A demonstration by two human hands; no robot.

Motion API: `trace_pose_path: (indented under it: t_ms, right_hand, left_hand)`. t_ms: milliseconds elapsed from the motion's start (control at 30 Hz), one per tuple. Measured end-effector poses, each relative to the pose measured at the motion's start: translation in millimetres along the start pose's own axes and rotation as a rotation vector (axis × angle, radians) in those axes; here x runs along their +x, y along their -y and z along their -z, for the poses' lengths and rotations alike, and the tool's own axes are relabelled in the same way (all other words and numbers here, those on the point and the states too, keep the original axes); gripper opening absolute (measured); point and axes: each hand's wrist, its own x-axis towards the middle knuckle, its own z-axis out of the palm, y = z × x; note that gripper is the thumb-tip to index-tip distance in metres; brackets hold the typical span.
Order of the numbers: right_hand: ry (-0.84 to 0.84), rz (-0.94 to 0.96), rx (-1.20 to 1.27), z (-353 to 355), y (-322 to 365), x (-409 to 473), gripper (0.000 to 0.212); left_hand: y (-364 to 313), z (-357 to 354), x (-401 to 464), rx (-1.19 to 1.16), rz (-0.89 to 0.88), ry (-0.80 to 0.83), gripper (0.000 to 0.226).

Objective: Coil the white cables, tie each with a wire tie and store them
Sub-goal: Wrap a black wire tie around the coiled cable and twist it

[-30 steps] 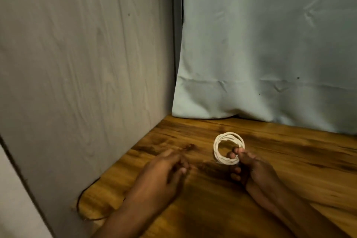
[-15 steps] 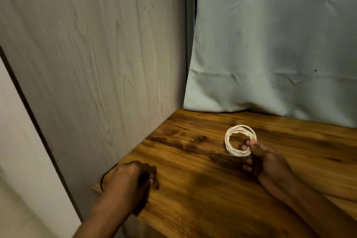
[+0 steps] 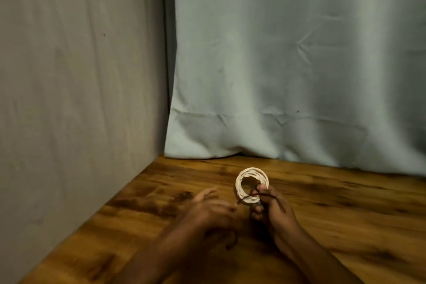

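A small coil of white cable (image 3: 244,178) stands upright on edge above the wooden table (image 3: 345,203). My right hand (image 3: 274,212) pinches its lower right side between thumb and fingers. A thin dark wire tie (image 3: 260,195) lies across the bottom of the coil and over my right fingers. My left hand (image 3: 212,212) is just left of the coil, blurred, with its fingertips at the tie's left end; whether it grips the tie I cannot tell for sure.
A pale grey wood-grain panel (image 3: 80,99) walls off the left side of the table. A light blue-grey curtain (image 3: 288,64) hangs behind and rests on the table's back edge. Bare wood stretches to the right of my hands.
My left hand came back from the table's left front edge to the coil, and the dark tie now lies across the coil. My right hand kept holding the coil.
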Motion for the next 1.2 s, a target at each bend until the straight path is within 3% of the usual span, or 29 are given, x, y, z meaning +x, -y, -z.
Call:
trace_pose_path:
  t_ms: [100,233,367,433,467,533,567,633,733,867,967,1100,1200]
  right_hand:
    - [-0.007,-0.004,-0.011,4,3,5,0.018]
    - [0.003,0.007,-0.091,1,1,3,0.024]
    - [0.008,0.005,-0.119,1,2,2,0.023]
    - [0.008,0.012,-0.103,1,1,2,0.022]
    - [0.012,0.013,-0.093,1,0,3,0.023]
    - [0.020,0.010,-0.082,1,0,3,0.024]
    - [0.023,0.009,-0.079,1,0,2,0.024]
    - [0.028,0.008,-0.063,1,2,0,0.025]
    - [0.020,0.011,-0.009,1,5,-1,0.021]
    - [0.007,0.033,-0.003,3,2,4,0.021]
    - [0.007,0.044,-0.063,4,1,5,0.024]
    - [0.033,0.091,-0.152,3,-2,2,0.029]
    - [0.021,0.135,-0.216,2,-3,1,0.029]
  left_hand:
    - [3,-22,-7,-0.186,0.038,0.135,0.017]
    - [13,-24,-18,-0.223,0.076,0.110,0.021]
    - [9,-23,-18,-0.171,0.080,-0.208,0.042]
    - [7,-20,-5,-0.129,0.200,-0.345,0.032]
    - [7,-19,5,-0.116,0.277,-0.327,0.032]
    - [11,-25,25,-0.130,0.439,-0.105,0.040]
    - [15,-32,34,-0.181,0.476,0.007,0.035]
    - [20,-43,48,-0.276,0.430,0.062,0.019]
    - [24,-49,53,-0.487,0.425,-0.016,0.020]
    - [20,-40,46,-0.863,0.577,-0.219,0.015]
    - [15,-34,38,-1.041,0.675,-0.264,0.012]
    - [11,-28,40,-1.217,0.778,-0.331,0.011]
    - [7,-26,42,-1.210,0.782,-0.355,0.009]
